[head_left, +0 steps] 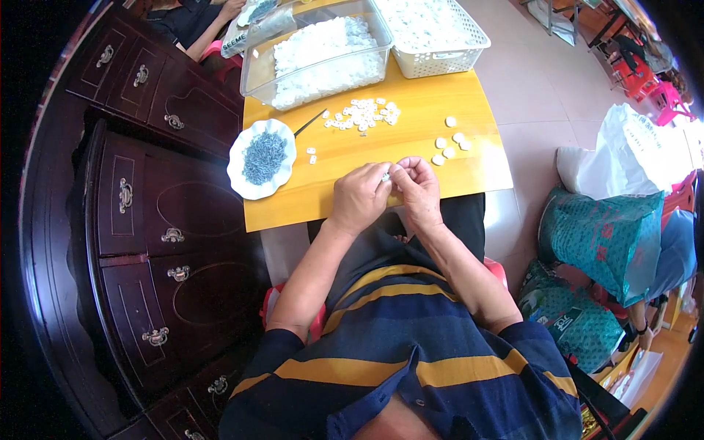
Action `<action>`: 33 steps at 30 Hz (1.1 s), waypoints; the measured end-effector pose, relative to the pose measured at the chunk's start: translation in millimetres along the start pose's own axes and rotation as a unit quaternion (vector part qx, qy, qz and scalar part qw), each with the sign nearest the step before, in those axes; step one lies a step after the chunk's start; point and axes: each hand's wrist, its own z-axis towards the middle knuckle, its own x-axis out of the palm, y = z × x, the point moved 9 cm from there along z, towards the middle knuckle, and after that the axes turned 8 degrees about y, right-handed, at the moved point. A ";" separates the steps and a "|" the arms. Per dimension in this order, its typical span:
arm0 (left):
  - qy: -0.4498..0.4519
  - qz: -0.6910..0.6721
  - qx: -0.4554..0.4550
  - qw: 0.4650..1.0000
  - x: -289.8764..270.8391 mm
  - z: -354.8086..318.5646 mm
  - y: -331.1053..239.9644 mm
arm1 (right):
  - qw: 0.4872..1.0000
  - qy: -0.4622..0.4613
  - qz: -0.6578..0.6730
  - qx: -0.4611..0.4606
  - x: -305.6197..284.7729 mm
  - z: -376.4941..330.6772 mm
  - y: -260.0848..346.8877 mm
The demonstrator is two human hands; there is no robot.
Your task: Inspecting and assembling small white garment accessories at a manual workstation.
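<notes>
My left hand (358,196) and my right hand (419,193) meet over the near edge of the yellow table. Between the left thumb and forefinger is a small white plastic piece (386,177), mostly covered by the fingers. The right thumb and forefinger pinch right beside it; whatever they hold is hidden. A white scalloped dish (240,176) to the left bears a heap of small grey metal pins (265,157). Beyond my hands lies a cluster of small white two-holed pieces (363,114). Several round white pieces (441,142) are scattered to the right.
A clear plastic bin (323,82) and a white perforated basket (444,64), both full of white pieces, stand at the far side. A thin dark stick (311,122) lies by the dish. Dark wooden drawers (176,183) flank the left. Stuffed green sacks (605,235) sit right; other people are nearby.
</notes>
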 end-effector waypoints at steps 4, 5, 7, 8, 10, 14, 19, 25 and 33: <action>0.009 0.008 0.006 1.000 3.2 -0.1 1.4 | 1.000 -0.015 0.014 0.000 -1.4 -1.4 -1.3; 0.009 0.010 0.011 1.000 3.4 -0.2 0.2 | 1.000 -0.015 0.014 -0.001 -1.8 -2.0 -1.7; 0.013 0.007 0.011 1.000 5.7 0.0 0.2 | 0.999 -0.027 0.023 -0.020 -4.8 -2.4 1.3; 0.017 0.003 0.009 1.000 6.2 0.6 0.0 | 0.999 -0.026 0.023 -0.021 -6.1 -2.2 2.0; 0.030 -0.007 0.006 1.000 6.0 3.4 0.4 | 0.998 -0.029 -0.041 -0.041 -11.9 -1.7 11.4; 0.040 0.049 -0.049 0.997 -1.6 10.4 19.7 | 0.961 -0.076 -0.229 -0.136 -49.7 1.9 53.5; 0.036 0.141 -0.112 0.983 -7.8 14.0 70.7 | 0.858 -0.153 -0.468 -0.148 -84.4 1.2 99.0; 0.028 0.112 -0.100 0.988 5.7 35.1 96.6 | 0.772 -0.156 -0.587 -0.189 -92.6 6.8 110.3; 0.009 0.101 -0.091 0.991 11.1 42.8 100.9 | 0.771 -0.179 -0.572 -0.217 -89.5 2.5 113.2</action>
